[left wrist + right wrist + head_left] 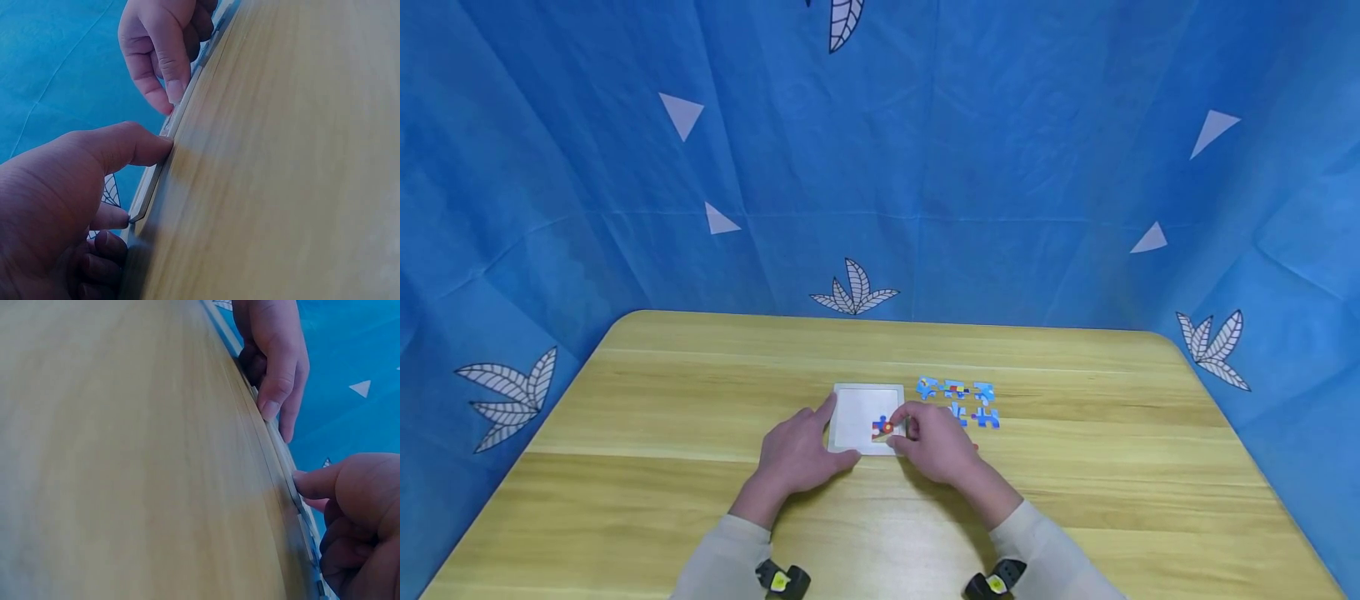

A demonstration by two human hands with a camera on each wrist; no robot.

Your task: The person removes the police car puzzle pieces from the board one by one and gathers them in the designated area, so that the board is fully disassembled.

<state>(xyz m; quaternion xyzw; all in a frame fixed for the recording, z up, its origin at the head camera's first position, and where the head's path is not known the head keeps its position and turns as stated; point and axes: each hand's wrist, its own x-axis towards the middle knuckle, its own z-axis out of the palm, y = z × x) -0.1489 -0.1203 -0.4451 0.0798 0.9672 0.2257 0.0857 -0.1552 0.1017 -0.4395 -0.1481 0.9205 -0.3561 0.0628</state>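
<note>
A square white puzzle tray (854, 415) with a pale raised rim lies on the table before me. My left hand (797, 450) holds its left side, index finger along the left edge and thumb at the front edge. In the left wrist view, the left thumb (147, 149) touches the tray's rim (148, 190). Over the tray's front right part, my right hand (936, 442) pinches a colourful jigsaw piece (881, 427) between thumb and index finger. Whether another piece lies under those fingers is hidden.
Several loose blue jigsaw pieces (985, 417) lie right of the tray, some partly behind the right hand. A small red bit (975, 447) shows beside that hand. The wooden table (662, 400) reaches back to a blue patterned cloth (1000, 167).
</note>
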